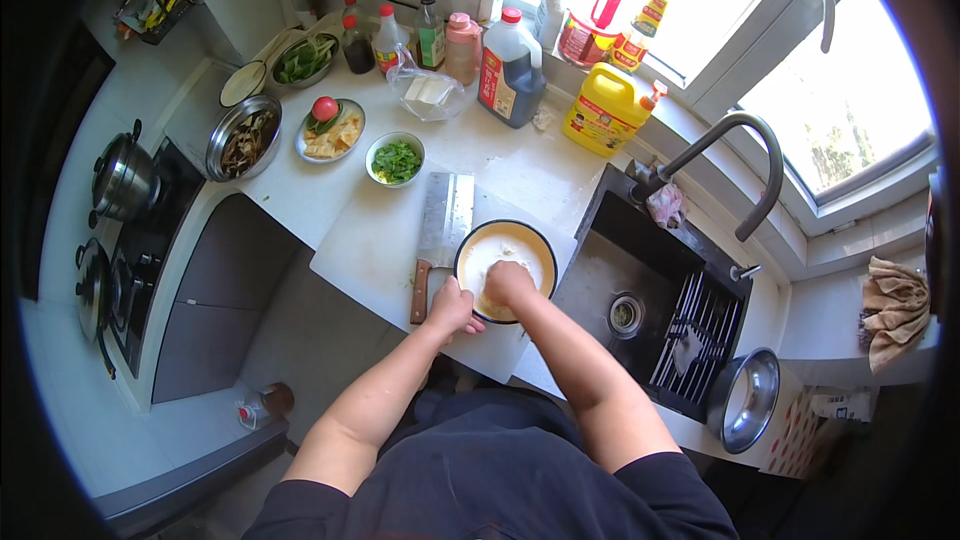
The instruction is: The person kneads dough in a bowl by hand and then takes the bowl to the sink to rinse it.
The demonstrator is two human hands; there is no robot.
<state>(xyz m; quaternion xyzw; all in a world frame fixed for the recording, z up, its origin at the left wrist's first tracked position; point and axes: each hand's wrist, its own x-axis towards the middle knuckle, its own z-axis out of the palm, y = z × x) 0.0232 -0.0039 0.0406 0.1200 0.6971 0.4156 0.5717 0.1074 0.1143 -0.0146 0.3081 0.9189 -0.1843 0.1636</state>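
A yellowish bowl with a dark rim [507, 221] stands on a pale cutting board [360, 258]. White floury stuff [487, 249] with small lumps lies inside it. My left hand [453, 307] grips the bowl's near-left rim, thumb above and fingers underneath. Down in the bowl, my right hand [509, 282] is closed and presses into the white stuff; its fingertips and whatever they hold are hidden. Just left of the bowl lies a cleaver [447, 215], its wooden handle toward me, close to my left hand.
Beyond the board stand a small bowl of chopped greens [397, 160], a plate with a tomato [325, 108] and a steel bowl [216, 152]. Bottles and a yellow jug [606, 108] line the back. Right are a black sink [600, 265] and a metal basin [750, 400]; the stove [170, 215] is left.
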